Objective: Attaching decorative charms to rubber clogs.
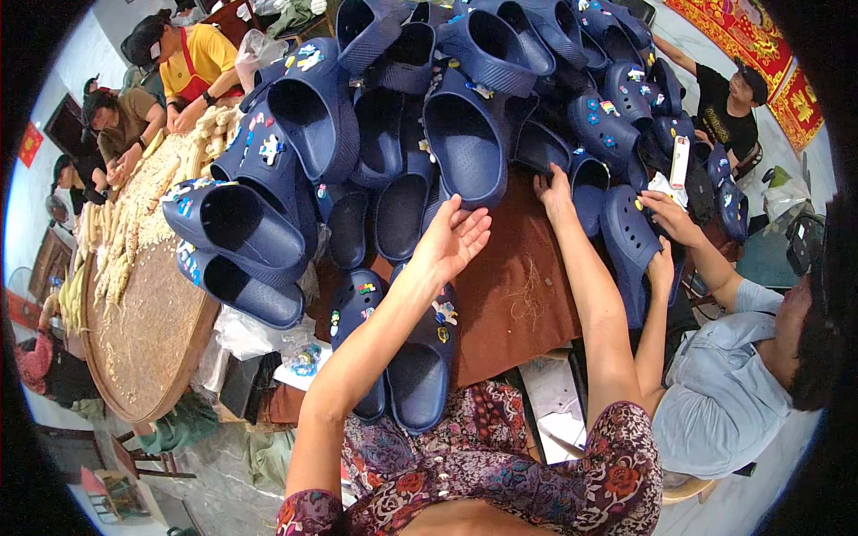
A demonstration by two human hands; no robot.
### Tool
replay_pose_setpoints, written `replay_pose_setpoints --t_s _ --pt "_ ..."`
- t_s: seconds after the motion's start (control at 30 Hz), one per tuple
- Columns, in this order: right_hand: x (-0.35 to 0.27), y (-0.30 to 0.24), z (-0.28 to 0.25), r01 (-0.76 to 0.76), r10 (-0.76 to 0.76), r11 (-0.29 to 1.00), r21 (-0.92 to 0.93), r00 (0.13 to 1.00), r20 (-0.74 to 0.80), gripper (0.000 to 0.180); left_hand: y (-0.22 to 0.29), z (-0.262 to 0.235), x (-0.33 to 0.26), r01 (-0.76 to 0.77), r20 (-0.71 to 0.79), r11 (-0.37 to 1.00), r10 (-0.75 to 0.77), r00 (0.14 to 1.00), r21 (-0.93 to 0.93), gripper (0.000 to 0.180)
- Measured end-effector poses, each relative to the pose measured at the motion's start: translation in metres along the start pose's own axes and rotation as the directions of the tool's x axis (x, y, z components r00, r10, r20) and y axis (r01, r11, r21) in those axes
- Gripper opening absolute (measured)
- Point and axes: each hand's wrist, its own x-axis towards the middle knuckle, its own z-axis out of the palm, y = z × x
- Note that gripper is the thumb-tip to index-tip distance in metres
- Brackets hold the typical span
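A large pile of dark blue clogs, many with small colourful charms, covers the far part of the brown cloth. My left hand [458,234] is palm up with fingers loosely apart, its thumb at the heel end of a blue clog [466,143]. I see no grip on that clog. Farther right, my right hand [556,189] reaches to the near edge of another blue clog [542,146], thumb and fingers apart. Near my left forearm lies a pair of charm-decorated clogs, the right one [418,380] partly over the table edge.
The brown cloth [514,295] spreads before me. At right, a co-worker in a light blue shirt [728,375] holds a blue clog [626,237] with both hands. A round woven tray [147,357] with corn kernels and cobs stands left, with several people around it.
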Motion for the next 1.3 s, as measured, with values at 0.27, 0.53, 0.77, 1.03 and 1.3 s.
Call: replay_pose_setpoints --t_s 0.27,0.53,0.77,1.03,1.3 --pt "-0.072 0.036 -0.016 0.159 -0.185 0.97 -0.186 0.974 -0.13 0.032 0.015 -0.019 0.002 -0.021 0.025 0.994 0.024 0.999 -0.108 0.04" --pt "-0.17 0.046 -0.062 -0.014 0.042 0.962 -0.273 0.994 0.099 0.049 0.004 -0.028 0.015 -0.052 0.0 0.995 0.052 0.999 -0.082 0.029" --pt "-0.22 0.034 -0.103 -0.056 0.084 0.948 -0.314 0.994 0.075 0.038 -0.003 -0.023 0.009 -0.034 -0.068 0.996 0.029 0.997 -0.085 0.035" --pt "-0.323 0.038 -0.15 -0.055 0.12 0.923 -0.381 0.982 0.148 0.021 -0.008 -0.021 0.006 -0.091 -0.04 0.995 0.089 0.995 -0.048 0.028" --pt "-0.409 0.059 -0.195 -0.135 0.215 0.888 -0.439 0.967 0.139 0.02 -0.016 -0.027 -0.036 -0.207 0.025 0.975 0.205 0.978 0.085 0.041"
